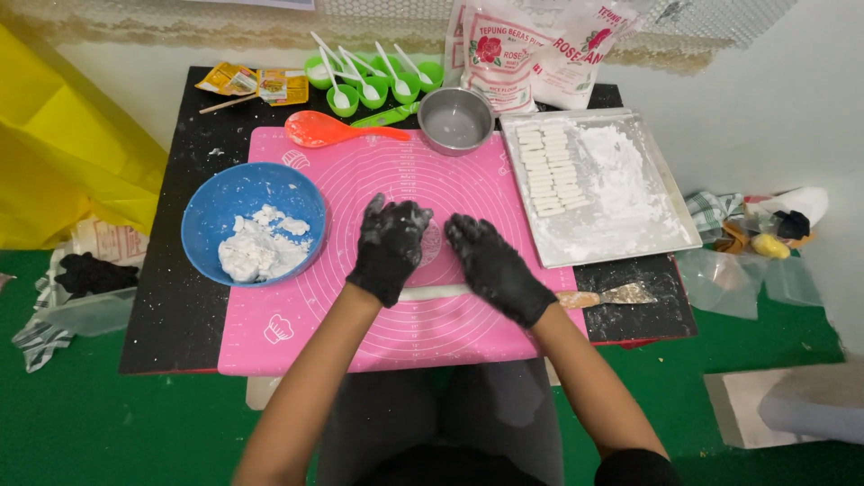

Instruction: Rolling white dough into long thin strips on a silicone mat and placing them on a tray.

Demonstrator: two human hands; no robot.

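Both my hands wear black gloves dusted with white flour. My left hand [389,245] and my right hand [493,266] lie flat, fingers together, on a thin white rope of dough [435,292] stretched across the pink silicone mat [360,333]. The rope shows between the wrists and under the palms. A blue bowl [209,209] with lumps of white dough stands left of my left hand. A metal tray [670,211] at right holds white flour and a column of small cut dough pieces [551,171].
A wooden-handled scraper [605,296] lies right of my right hand. An orange spoon [324,131], a steel bowl [455,118], green cups with white spoons [369,83] and flour bags [531,49] stand at the back. The black table ends near my lap.
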